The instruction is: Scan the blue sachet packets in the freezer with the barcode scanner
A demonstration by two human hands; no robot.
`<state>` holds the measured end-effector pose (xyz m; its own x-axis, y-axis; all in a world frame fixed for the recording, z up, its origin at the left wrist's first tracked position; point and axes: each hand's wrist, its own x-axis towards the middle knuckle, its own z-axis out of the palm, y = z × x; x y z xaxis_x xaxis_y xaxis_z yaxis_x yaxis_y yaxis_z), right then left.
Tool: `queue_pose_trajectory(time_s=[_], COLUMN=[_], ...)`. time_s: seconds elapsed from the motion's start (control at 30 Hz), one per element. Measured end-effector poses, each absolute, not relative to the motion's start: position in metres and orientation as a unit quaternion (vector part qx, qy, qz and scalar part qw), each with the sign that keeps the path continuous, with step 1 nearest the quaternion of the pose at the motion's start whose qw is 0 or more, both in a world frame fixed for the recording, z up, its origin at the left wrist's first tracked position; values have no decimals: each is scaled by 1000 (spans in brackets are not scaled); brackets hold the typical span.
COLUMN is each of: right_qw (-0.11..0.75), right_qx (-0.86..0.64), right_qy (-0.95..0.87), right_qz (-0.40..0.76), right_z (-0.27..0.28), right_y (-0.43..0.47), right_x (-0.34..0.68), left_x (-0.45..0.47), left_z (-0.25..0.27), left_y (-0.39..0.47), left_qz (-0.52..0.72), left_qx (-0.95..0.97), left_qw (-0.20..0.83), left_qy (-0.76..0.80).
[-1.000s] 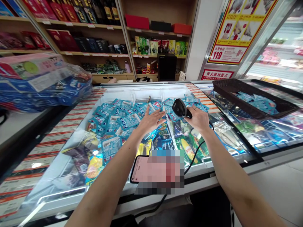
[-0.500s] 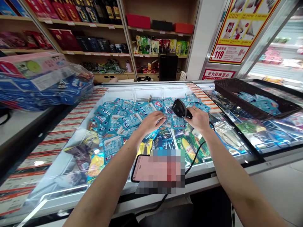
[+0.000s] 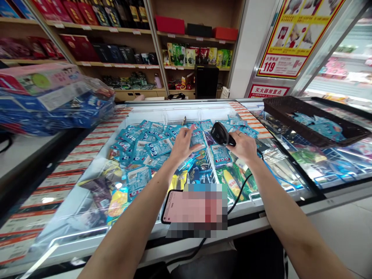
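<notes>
In my right hand [image 3: 244, 146] is a black barcode scanner [image 3: 220, 133], gripped by its handle with the head tilted left over the freezer. My left hand [image 3: 182, 146] has its thumb and fingers round the near-left side of a blue ice-pop packet [image 3: 198, 138]; the fingertips are partly hidden. Under and around both hands lie many similar blue packets [image 3: 159, 147], heaped in the open freezer. One more blue packet [image 3: 220, 154] lies just below the scanner, right of a white wire divider [image 3: 211, 164].
A phone [image 3: 181, 207], partly blurred out, rests at the freezer's front edge near the scanner's black cable [image 3: 242, 190]. At right, a brown basket [image 3: 308, 133] holds more blue packets. Wrapped boxes [image 3: 52, 100] are stacked at left. Stocked shelves [image 3: 124, 66] stand behind.
My left hand has turned and shifted slightly, and a blue packet now stands tilted at its fingers. The packet under the scanner sits a little lower. My right hand and scanner barely moved.
</notes>
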<state>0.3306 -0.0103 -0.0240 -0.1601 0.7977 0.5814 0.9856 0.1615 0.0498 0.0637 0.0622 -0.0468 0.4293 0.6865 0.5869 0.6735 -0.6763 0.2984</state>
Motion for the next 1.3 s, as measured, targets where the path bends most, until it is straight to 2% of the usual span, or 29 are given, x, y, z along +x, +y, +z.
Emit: queue_pose_trajectory(time_s=[0.23,0.37,0.57,0.87,1.3], right_qw=[213,218,219,230,242], right_qx=[-575,-543,-536,-506,-463], right_qy=[-759,-779,-784,-797,-818], right_qz=[-218,-226,-227,-237,-241], right_z=[-23,-23,-22,-26,-23], right_y=[-12,-13,-14,-11,-13], right_x=[329,327,327,326,322], left_x=[55,52,52,52,54], left_z=[-53,-56,-51,-54,-53], left_y=[74,79,75,78,75], left_qz=[501,557,527,607,593], left_qx=[707,671,699,623,648], left_qw=[114,119,115,148,199], left_qy=[486,474,469,471,434])
